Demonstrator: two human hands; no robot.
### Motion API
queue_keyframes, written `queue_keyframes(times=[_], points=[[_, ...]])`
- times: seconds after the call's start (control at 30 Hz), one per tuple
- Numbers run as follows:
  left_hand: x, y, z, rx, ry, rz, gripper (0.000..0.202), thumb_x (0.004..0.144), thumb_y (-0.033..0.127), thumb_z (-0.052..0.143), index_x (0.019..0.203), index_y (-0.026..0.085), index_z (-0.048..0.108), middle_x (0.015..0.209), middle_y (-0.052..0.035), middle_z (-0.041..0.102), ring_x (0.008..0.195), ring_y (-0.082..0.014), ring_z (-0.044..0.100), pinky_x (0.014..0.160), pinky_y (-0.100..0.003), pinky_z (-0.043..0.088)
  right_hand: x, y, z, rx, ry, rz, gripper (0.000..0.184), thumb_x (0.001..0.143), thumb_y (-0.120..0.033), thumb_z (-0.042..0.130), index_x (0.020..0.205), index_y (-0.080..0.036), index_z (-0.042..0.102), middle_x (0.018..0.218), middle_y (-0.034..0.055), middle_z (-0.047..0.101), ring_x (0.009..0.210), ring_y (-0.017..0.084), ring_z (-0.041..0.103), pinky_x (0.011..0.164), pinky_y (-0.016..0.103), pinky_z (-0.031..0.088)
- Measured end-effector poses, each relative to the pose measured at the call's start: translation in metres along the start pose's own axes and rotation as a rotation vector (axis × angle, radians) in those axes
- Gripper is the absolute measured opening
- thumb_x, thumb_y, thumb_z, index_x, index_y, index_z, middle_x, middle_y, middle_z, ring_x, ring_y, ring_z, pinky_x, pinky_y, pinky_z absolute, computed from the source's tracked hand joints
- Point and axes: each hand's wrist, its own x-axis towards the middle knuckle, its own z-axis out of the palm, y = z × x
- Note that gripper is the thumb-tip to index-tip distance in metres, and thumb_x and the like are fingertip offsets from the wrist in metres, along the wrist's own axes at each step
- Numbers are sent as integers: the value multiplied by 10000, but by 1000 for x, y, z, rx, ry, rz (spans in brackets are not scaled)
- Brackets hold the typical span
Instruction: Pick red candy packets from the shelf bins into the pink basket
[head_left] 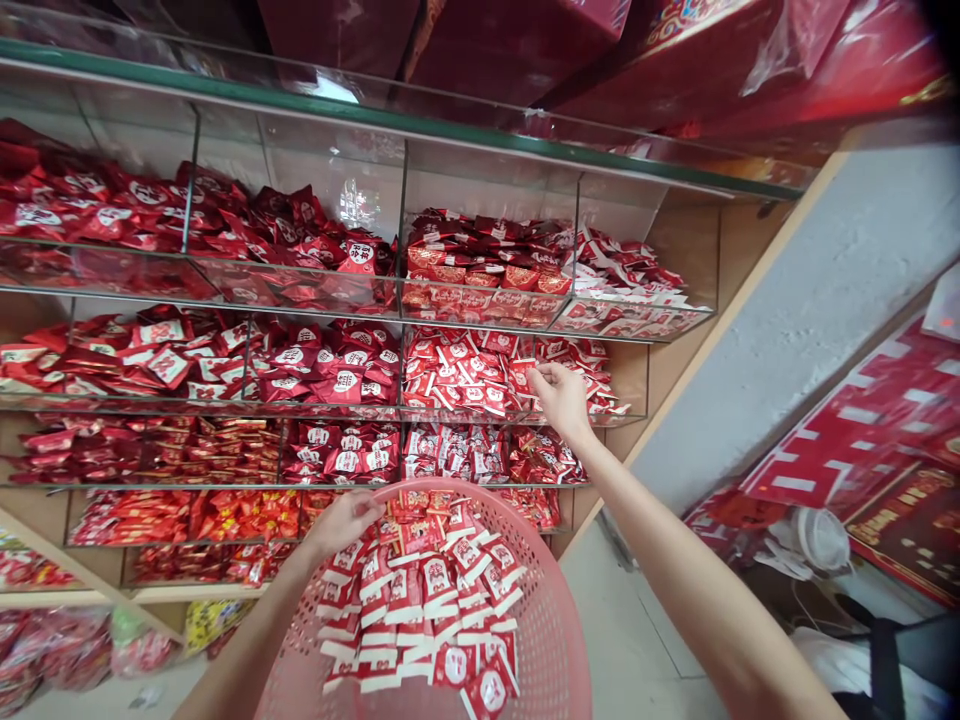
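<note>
My left hand (pixel 341 522) grips the far left rim of a pink plastic basket (pixel 551 640), which holds several red and white candy packets (pixel 427 600). My right hand (pixel 561 395) reaches out to the second glass shelf and its fingers close on red and white packets (pixel 465 375) heaped in the right compartment. The basket hangs below that shelf, in front of the lower rows.
Glass shelves (pixel 300 300) with dividers hold heaps of red candy packets in several rows. Red gift boxes (pixel 675 60) lie on top. A grey wall (pixel 817 290) stands to the right, with red paper decorations (pixel 862 440) leaning by it. Pale floor tiles (pixel 622 620) lie below.
</note>
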Motion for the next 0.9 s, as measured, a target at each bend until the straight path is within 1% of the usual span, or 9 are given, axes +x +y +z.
queue_keyframes(times=[0.13, 0.23, 0.4, 0.5, 0.57, 0.63, 0.7, 0.77, 0.9], points=[[0, 0, 0, -7, 3, -9, 409, 754, 574, 473, 731, 223, 682, 959, -32, 684, 900, -220, 614, 850, -305, 432, -8, -8, -6, 386, 48, 211, 307, 674, -451, 639, 729, -149, 616, 607, -21, 561, 515, 90, 437, 504, 223, 346], [0, -3, 1, -21, 8, -16, 418, 740, 592, 481, 752, 230, 690, 954, -29, 688, 903, -219, 617, 856, -299, 434, -23, -22, -11, 676, 0, 421, 280, 643, -422, 693, 746, -183, 591, 612, -49, 558, 515, 78, 466, 496, 204, 382], [1, -5, 2, -3, 17, -12, 426, 742, 593, 478, 772, 227, 693, 956, -28, 689, 903, -217, 618, 845, -298, 440, -66, -41, -10, 1088, -309, 713, 185, 801, -366, 582, 892, -206, 571, 827, 0, 656, 714, 108, 618, 647, 238, 517], [1, -4, 1, 16, 4, -4, 422, 757, 583, 469, 779, 226, 693, 956, -27, 693, 893, -209, 620, 825, -283, 443, -99, -41, -3, 1262, -446, 929, 130, 856, -309, 532, 875, -182, 553, 849, 27, 671, 747, 104, 644, 632, 206, 529], [1, -4, 1, 15, -6, -1, 422, 762, 583, 464, 770, 226, 691, 950, -22, 694, 887, -204, 622, 824, -278, 442, -120, -40, 2, 1328, -502, 1090, 136, 862, -297, 538, 848, -162, 543, 839, 40, 672, 733, 91, 649, 614, 170, 524], [1, -3, 1, 11, -7, -4, 423, 761, 587, 467, 765, 228, 691, 956, -19, 692, 890, -204, 621, 835, -279, 439, -139, -39, 7, 1350, -571, 1176, 186, 845, -325, 569, 877, -144, 548, 854, 54, 666, 743, 90, 648, 620, 156, 523], [1, -3, 1, 16, 4, -10, 420, 753, 591, 476, 770, 232, 693, 958, -16, 692, 898, -206, 619, 846, -280, 436, -156, -38, 10, 1306, -649, 1194, 252, 795, -337, 635, 930, -140, 554, 874, 53, 655, 741, 95, 642, 612, 157, 521], [1, -1, 1, 27, 17, -10, 414, 749, 589, 483, 770, 235, 696, 957, -12, 693, 906, -208, 617, 846, -277, 436, -171, -36, 12, 1206, -701, 1190, 328, 716, -289, 716, 970, -165, 550, 837, 16, 640, 664, 83, 621, 538, 148, 495], [1, 2, 1, 37, 14, 9, 394, 759, 565, 480, 761, 239, 701, 949, -6, 693, 907, -207, 617, 829, -272, 440, -193, -30, 13, 1056, -788, 1202, 483, 589, -175, 788, 1003, -205, 541, 672, -68, 563, 481, 32, 496, 411, 120, 340]])
